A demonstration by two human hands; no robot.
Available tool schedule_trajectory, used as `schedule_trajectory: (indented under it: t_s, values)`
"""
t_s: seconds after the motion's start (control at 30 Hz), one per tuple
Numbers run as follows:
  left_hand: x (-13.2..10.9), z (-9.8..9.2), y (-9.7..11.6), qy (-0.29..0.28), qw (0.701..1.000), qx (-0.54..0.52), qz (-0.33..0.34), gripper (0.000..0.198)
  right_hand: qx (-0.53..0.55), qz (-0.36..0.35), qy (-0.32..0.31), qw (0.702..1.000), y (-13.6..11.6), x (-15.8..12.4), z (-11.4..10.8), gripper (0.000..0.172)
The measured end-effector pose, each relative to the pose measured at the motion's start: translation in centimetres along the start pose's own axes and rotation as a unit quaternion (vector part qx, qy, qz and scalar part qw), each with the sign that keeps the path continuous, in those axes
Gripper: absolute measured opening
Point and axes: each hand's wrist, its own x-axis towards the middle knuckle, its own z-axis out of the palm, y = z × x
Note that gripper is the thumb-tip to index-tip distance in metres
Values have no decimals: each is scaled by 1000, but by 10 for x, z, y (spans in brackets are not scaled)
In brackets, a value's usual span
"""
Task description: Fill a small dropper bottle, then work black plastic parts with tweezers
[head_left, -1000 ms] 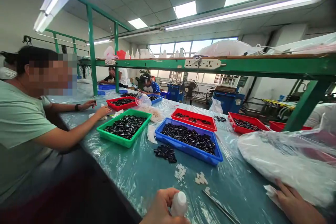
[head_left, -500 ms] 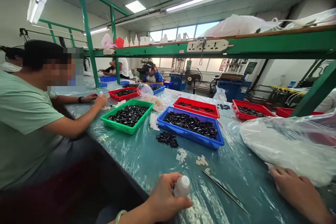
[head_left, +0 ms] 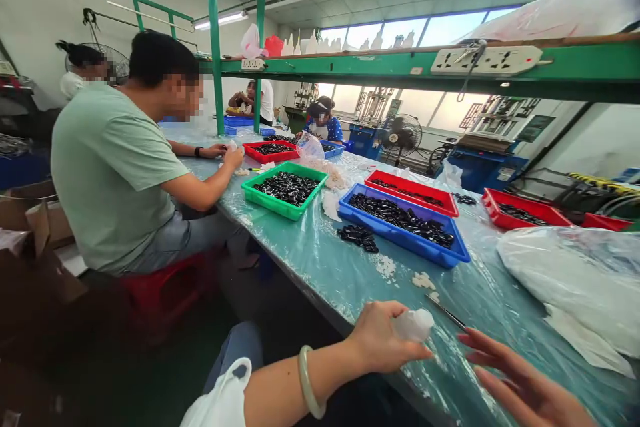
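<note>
My left hand (head_left: 383,340) is closed around a small white plastic bottle (head_left: 414,325), held over the table's near edge. To its right, my right hand (head_left: 525,380) has its fingers stretched out and apart. The fingertips reach the metal tweezers (head_left: 447,311); I cannot tell if they touch, and the rear part is hidden behind the fingers. Small white pieces (head_left: 424,279) lie at the tweezers' tip, beside a scatter of white crumbs (head_left: 385,267). Behind those is a small pile of black parts (head_left: 358,238).
A blue tray (head_left: 457,255), a green tray (head_left: 250,193) and red trays (head_left: 453,208) hold black parts. At right lies a large plastic bag (head_left: 575,273) of white material. A co-worker (head_left: 115,167) sits at left. A green shelf (head_left: 380,68) spans above.
My right hand has left the plastic bag and moved left to the tweezers. My left hand still holds the bottle, now more tilted. The view has turned left.
</note>
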Motion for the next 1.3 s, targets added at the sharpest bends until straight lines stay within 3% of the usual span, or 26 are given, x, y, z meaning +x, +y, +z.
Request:
schedule_trajectory:
  t_s: [0.03, 0.17, 0.33, 0.5, 0.6, 0.67, 0.73, 0.87, 1.03, 1.17, 1.3]
  values:
    - [-1, 2, 2, 1, 1000, 6, 6, 32, 81, -1, -40, 996, -21, -5, 10, 65]
    - [-5, 9, 10, 1, 999, 36, 34, 28, 242, 64, -89, 964, -86, -8, 35, 75]
    - [-4, 17, 18, 24, 994, 87, 64, 31, 323, 112, -53, 938, -112, -1, 43, 76]
    - [0, 24, 28, 2, 985, 127, 120, 24, 337, 109, -13, 935, -108, 4, 35, 65]
    - [4, 22, 28, -27, 981, 136, 133, 46, 347, 114, -8, 931, -99, 7, 24, 59]
    - [9, 13, 24, -46, 979, 167, 106, 66, 351, 124, -8, 928, -88, 11, 19, 58]
    - [18, -3, 19, -48, 971, 222, 72, 74, 351, 136, -4, 927, -74, 15, 17, 59]
    - [51, -48, 10, -16, 950, 310, 46, 53, 314, 144, 1, 938, -49, 26, 14, 62]
    - [107, -92, 3, 24, 901, 433, 11, 31, 299, 131, -56, 944, -37, 39, 4, 59]
    - [141, -102, -6, 21, 871, 491, -11, 25, 289, 140, -61, 945, -31, 40, 4, 59]
    - [157, -101, -16, 9, 864, 504, -20, 24, 290, 153, -60, 943, -26, 38, 6, 61]
